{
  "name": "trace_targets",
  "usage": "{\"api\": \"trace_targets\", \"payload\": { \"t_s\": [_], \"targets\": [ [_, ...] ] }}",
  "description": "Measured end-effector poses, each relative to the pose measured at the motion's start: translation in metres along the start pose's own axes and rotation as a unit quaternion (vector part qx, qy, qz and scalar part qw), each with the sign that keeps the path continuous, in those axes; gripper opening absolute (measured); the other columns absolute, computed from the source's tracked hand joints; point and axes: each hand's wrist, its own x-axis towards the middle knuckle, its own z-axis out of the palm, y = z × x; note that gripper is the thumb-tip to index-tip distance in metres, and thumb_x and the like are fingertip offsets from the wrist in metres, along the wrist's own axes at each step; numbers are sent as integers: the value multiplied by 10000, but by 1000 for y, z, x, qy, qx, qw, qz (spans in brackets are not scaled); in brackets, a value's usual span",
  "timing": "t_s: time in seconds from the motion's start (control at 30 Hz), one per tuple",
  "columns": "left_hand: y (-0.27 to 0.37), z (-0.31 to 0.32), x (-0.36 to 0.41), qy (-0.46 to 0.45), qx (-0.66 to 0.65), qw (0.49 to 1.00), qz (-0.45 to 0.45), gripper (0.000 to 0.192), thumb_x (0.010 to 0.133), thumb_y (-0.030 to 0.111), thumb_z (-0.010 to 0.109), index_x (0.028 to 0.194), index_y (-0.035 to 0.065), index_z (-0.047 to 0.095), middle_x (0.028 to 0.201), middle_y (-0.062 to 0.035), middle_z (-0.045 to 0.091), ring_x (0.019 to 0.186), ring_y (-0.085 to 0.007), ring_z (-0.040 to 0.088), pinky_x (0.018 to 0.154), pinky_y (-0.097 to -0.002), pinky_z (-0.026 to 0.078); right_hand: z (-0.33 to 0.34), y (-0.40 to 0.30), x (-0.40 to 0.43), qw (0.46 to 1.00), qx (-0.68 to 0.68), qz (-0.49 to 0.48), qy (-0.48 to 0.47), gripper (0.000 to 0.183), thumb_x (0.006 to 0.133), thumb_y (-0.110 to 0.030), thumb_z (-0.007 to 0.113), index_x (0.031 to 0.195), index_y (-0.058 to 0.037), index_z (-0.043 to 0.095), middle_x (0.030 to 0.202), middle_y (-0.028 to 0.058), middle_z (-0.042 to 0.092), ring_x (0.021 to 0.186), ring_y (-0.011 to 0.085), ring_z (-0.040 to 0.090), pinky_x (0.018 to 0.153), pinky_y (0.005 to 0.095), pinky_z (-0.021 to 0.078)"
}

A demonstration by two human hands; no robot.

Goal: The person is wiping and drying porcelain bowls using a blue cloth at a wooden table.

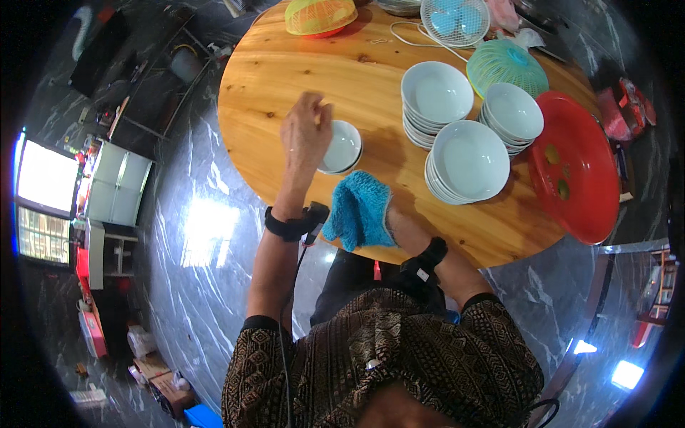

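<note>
My left hand (pixel 307 131) is over the table, just left of a small white bowl (pixel 342 145) and overlapping its edge in view. Its fingers are loosely bent and slightly blurred, and I see nothing held in them. The small bowl sits on at least one other bowl. A blue terry cloth (pixel 358 211) is draped over my right hand (pixel 395 218), hiding the fingers and anything beneath them. On the right stand three stacks of white bowls: a rear stack (pixel 437 99), a front stack (pixel 471 160) and a smaller right stack (pixel 514 115).
A red plastic basin (pixel 586 176) rests at the right edge of the round wooden table (pixel 267 69). Behind the bowls are a green mesh basket (pixel 508 67) and a fan (pixel 455 21) with a white cord. A yellow basket (pixel 321 16) lies at the far edge.
</note>
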Motion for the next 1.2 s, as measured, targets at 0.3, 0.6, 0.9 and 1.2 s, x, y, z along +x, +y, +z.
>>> {"api": "trace_targets", "payload": {
  "t_s": [0.3, 0.6, 0.9, 1.2],
  "targets": [
    [-74, 4, -56, -191, 222, 940, -177, 382, 789, 359, 602, 878, -12, 622, 813, -227, 654, 805, -387, 642, 685, -461, 502, 4, 3, 7, 1000, -3, 3, 5, 485, 945, -332, 512, 1342, -63, 437, 1308, 103, 504, 1163, 230, 515, 1005, 395, 424],
    [-68, 7, -44, -173, 226, 954, -93, 192, 767, 166, 546, 793, -8, 624, 782, -236, 645, 755, -397, 642, 662, -473, 507, 0, 5, 8, 1000, -6, 8, 9, 488, 945, -341, 509, 1342, -67, 437, 1309, 102, 506, 1164, 234, 518, 1011, 399, 422],
    [-69, -9, -27, -119, -66, 952, -273, 99, 797, 40, 547, 884, -7, 555, 732, -204, 632, 718, -309, 672, 595, -434, 540, 21, -2, 15, 997, -38, 26, -66, 419, 931, -353, 532, 1260, -98, 477, 1168, 78, 573, 1048, 221, 576, 895, 366, 500],
    [-61, -58, -91, -45, -632, 686, -357, 478, 705, -42, 565, 1174, -78, 484, 1000, -150, 609, 875, -273, 643, 756, -402, 576, 31, -1, 5, 998, -46, 5, 36, 417, 931, -313, 545, 1274, -91, 463, 1179, 71, 562, 1055, 201, 564, 890, 351, 500]
  ]
}}
